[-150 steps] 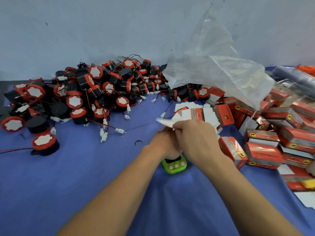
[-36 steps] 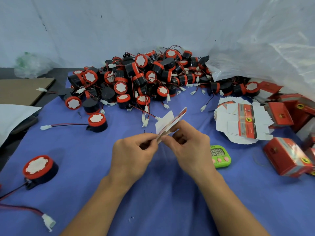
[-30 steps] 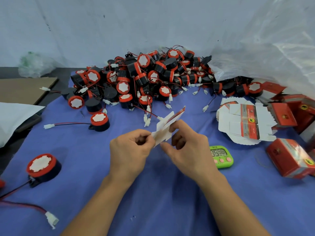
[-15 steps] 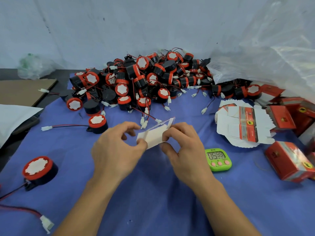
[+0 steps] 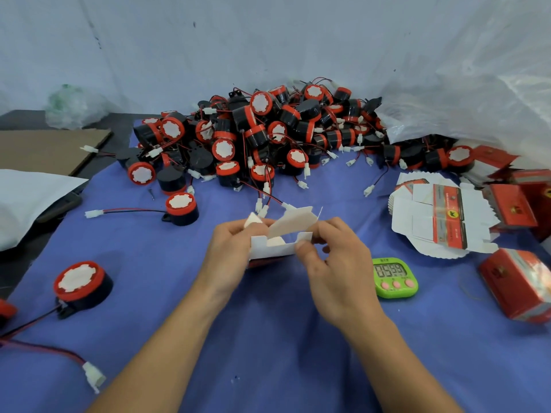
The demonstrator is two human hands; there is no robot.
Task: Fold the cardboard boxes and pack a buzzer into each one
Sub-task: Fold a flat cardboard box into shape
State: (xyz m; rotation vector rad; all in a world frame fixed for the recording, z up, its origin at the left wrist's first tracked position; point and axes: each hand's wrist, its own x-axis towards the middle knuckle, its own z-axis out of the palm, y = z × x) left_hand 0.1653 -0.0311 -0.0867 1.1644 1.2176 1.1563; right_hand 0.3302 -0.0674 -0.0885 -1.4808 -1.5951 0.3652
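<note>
Over the middle of the blue cloth I hold a small cardboard box (image 5: 278, 238), white inside, partly opened with its flaps up. My left hand (image 5: 229, 254) grips its left end, and my right hand (image 5: 331, 257) pinches its right end. A big pile of black-and-red buzzers (image 5: 268, 135) with wires lies behind. One loose buzzer (image 5: 182, 208) sits just left of the box, another (image 5: 80, 283) at the near left. A fanned stack of flat box blanks (image 5: 438, 219) lies to the right.
A green timer (image 5: 393, 277) sits right of my right hand. Folded red boxes (image 5: 518, 284) crowd the right edge under a clear plastic bag (image 5: 465, 93). Brown cardboard (image 5: 44, 147) and a white bag (image 5: 26, 198) lie at the left.
I lifted a flat blank off the stack and brought it to the middle. Over the last second it went from flat to an opened box shape, with its flaps spread.
</note>
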